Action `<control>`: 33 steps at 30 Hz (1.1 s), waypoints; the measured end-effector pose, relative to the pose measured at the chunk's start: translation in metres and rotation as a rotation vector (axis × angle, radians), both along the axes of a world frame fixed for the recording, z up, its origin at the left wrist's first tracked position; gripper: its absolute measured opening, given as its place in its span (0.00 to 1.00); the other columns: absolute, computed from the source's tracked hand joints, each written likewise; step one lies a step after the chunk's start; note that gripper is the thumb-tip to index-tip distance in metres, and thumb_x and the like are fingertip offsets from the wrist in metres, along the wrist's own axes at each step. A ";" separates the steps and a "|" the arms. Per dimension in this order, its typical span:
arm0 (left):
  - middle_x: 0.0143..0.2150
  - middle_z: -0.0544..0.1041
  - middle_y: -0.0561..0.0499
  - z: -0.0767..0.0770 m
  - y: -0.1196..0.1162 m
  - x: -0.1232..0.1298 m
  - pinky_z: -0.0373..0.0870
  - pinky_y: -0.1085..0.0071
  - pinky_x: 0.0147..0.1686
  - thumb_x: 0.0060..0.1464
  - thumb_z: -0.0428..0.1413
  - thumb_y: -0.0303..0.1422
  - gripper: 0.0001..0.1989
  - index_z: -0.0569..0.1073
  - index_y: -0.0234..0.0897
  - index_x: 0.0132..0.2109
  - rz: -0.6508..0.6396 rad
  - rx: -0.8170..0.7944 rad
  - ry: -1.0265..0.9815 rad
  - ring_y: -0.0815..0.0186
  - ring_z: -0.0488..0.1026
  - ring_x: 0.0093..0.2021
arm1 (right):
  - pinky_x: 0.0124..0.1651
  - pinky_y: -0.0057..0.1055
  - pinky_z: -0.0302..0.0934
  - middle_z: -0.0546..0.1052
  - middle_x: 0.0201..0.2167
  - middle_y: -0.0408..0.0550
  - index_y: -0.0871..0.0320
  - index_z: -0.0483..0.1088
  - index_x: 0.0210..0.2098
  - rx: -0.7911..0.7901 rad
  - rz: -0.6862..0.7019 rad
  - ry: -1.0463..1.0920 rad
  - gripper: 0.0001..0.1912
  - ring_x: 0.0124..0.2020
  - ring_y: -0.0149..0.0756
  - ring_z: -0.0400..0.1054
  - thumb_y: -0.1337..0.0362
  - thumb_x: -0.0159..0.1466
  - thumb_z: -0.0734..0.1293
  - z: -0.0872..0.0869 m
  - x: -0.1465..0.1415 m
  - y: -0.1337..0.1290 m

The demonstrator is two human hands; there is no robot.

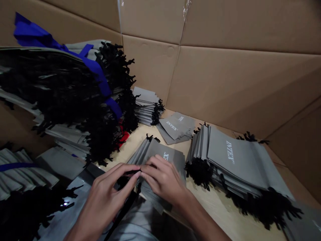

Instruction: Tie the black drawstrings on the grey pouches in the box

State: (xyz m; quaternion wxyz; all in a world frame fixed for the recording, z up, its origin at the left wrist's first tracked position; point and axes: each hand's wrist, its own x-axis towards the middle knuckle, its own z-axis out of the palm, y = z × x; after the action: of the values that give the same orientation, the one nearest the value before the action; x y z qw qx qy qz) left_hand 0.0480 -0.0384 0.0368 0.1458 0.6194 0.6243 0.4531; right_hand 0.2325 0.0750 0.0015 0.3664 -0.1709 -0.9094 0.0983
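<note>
Left hand [105, 197] pinches a black drawstring cord [131, 172]; right hand [163, 179] closes over a grey INTEX pouch [174, 162] (light, limp fabric, easiest held by the cord).

Left hand [106, 197] and right hand [163, 179] pinch black drawstring [129, 172].

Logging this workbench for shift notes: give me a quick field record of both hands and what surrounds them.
Left hand: fingertips at a black drawstring
Right hand: over a gray INTEX pouch, beside the drawstring
Nearby: stacked gray pouches
Surface: wooden tabletop
Surround: cardboard walls
Far left: blue strap across a pile
</note>
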 end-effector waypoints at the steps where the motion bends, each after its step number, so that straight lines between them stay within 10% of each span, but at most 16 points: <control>1: 0.44 0.88 0.56 0.001 0.000 0.000 0.77 0.82 0.30 0.68 0.63 0.38 0.06 0.85 0.51 0.49 0.002 -0.004 0.008 0.65 0.86 0.42 | 0.35 0.33 0.59 0.76 0.36 0.46 0.55 0.77 0.48 0.064 -0.005 0.000 0.08 0.37 0.38 0.67 0.65 0.79 0.65 -0.002 -0.001 0.000; 8: 0.36 0.87 0.55 0.008 0.005 -0.003 0.77 0.77 0.32 0.64 0.61 0.34 0.06 0.83 0.45 0.40 -0.046 -0.040 0.061 0.64 0.85 0.35 | 0.31 0.37 0.52 0.67 0.28 0.43 0.56 0.70 0.35 0.454 -0.002 -0.080 0.15 0.32 0.38 0.61 0.72 0.77 0.59 -0.012 -0.002 -0.001; 16: 0.32 0.84 0.57 0.003 0.003 -0.013 0.72 0.78 0.27 0.66 0.60 0.36 0.07 0.83 0.44 0.41 -0.057 -0.102 0.056 0.66 0.81 0.31 | 0.32 0.36 0.55 0.66 0.27 0.43 0.57 0.71 0.34 0.535 0.021 -0.065 0.17 0.31 0.37 0.60 0.72 0.78 0.58 -0.014 -0.003 0.009; 33: 0.45 0.91 0.49 0.017 0.002 -0.009 0.87 0.73 0.43 0.66 0.64 0.48 0.15 0.88 0.48 0.51 -0.162 -0.304 -0.302 0.56 0.90 0.43 | 0.33 0.38 0.56 0.77 0.36 0.43 0.53 0.76 0.48 0.076 -0.212 -0.161 0.04 0.38 0.38 0.70 0.68 0.77 0.68 0.015 0.020 -0.020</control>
State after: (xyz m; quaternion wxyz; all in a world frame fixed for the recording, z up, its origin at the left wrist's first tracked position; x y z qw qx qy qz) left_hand 0.0388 -0.0361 0.0536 0.3652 0.5634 0.6048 0.4282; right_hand 0.2526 0.0547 0.0165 0.3069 -0.2592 -0.9157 0.0103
